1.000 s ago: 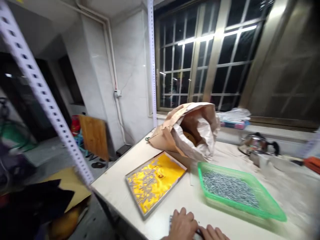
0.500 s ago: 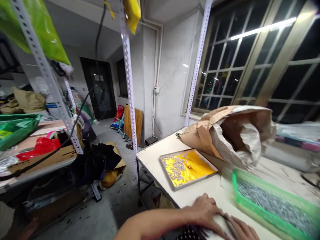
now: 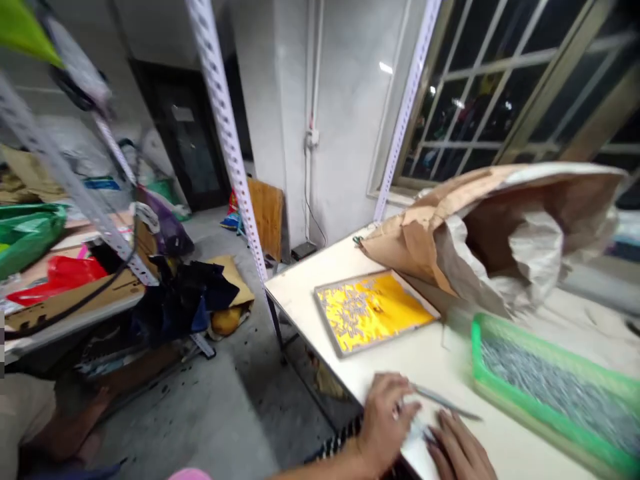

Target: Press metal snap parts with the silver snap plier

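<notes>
My left hand is over the front edge of the white table, its fingers curled and closed around something small and pale that blur keeps me from naming. Close by on the right, my right hand has its fingers stretched forward, slightly apart, with the tips near the same pale thing. A thin grey pointed strip, perhaps a tool, lies on the tabletop just beyond both hands. Farther back is a shallow tray with a yellow bottom, scattered with many small grey pieces.
A green basket full of small grey metal pieces stands at the right. Behind it a large torn brown paper bag lies open. A perforated metal post rises at the table's left corner. Another person's arm shows at lower left.
The view has tilted down and shifted. My hands have moved apart, and the grey strip, formerly between them, now lies on the table beyond them. My left hand has curled its fingers.
</notes>
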A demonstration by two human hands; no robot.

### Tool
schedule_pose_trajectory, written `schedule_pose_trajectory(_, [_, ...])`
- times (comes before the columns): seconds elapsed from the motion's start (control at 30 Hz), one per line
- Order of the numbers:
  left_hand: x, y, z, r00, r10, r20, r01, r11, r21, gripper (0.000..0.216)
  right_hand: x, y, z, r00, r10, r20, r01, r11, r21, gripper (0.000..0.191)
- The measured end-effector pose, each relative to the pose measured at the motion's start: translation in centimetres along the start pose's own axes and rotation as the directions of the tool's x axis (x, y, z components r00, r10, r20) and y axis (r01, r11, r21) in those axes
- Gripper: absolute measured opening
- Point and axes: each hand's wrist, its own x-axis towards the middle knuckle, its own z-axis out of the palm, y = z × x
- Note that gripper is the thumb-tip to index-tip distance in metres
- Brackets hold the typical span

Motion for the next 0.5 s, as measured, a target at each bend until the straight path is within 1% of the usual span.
schedule_pose_trajectory(0.03, [0.2,1.1,-1.1,0.997,-0.073,0.008,0.074,0.996,-0.053,0.023,0.4,-1.0,-0.9,0.999,0.044,0.014,-0.044,0.999,0.004,0.025])
schedule_pose_trajectory(0.07, [0.5,1.8,-1.9,0.991,-0.135,0.008,0.136,0.988,-0.079,0.026,1.0,-2.1,-1.8,0.990,0.121,0.075,-0.122,0.992,0.008,0.022])
schedule_pose_trajectory(0.13, [1.1,2.2,-2.7,0.976,-0.219,0.008,0.219,0.971,-0.098,0.029,2.5,-3.8,-3.2,0.946,0.243,0.216,-0.251,0.968,0.009,0.021])
schedule_pose_trajectory(0.17, [1.3,2.1,-2.9,0.968,-0.249,0.025,0.250,0.963,-0.101,0.028,3.1,-4.3,-3.6,0.924,0.292,0.247,-0.303,0.953,0.007,0.021])
schedule_pose_trajectory(0.27, [1.7,1.5,-2.9,0.949,-0.306,0.069,0.313,0.941,-0.129,0.028,4.3,-4.9,-4.3,0.883,0.375,0.281,-0.392,0.920,0.004,0.022])
schedule_pose_trajectory(0.33, [2.0,1.5,-3.0,0.939,-0.333,0.083,0.341,0.932,-0.125,0.028,4.4,-5.0,-4.6,0.870,0.400,0.288,-0.423,0.906,0.017,0.022])
schedule_pose_trajectory(0.5, [3.2,2.3,-3.9,0.947,-0.314,0.073,0.317,0.948,-0.032,0.029,4.7,-5.3,-4.8,0.869,0.424,0.255,-0.453,0.889,0.064,0.021])
